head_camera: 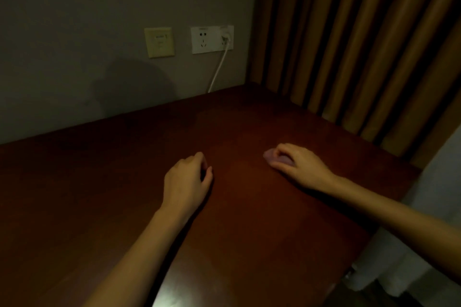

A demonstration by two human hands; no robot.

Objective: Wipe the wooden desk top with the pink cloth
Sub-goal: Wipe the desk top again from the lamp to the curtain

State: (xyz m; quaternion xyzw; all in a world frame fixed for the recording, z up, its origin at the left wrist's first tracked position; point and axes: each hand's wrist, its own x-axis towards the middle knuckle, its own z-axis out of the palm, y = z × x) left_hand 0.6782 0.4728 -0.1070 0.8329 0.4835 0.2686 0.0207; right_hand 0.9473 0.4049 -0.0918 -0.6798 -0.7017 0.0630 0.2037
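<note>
A dark reddish wooden desk top point(124, 182) fills the lower half of the dim head view. My right hand point(296, 162) lies on the desk right of centre, fingers curled over a small bunched pink cloth point(270, 156); only the cloth's left end shows past my fingertips. My left hand point(187, 179) rests on the wood to the left of it, fingers loosely curled and holding nothing. About a hand's width of bare wood separates the two hands.
A grey wall point(74, 45) backs the desk, with a yellowish wall plate point(159, 42) and a white socket panel point(212, 39). A white cable point(219, 67) drops from it to the desk's back edge. Brown curtains point(361, 45) hang at the right; pale fabric point(429, 207) lies beyond the desk's right edge.
</note>
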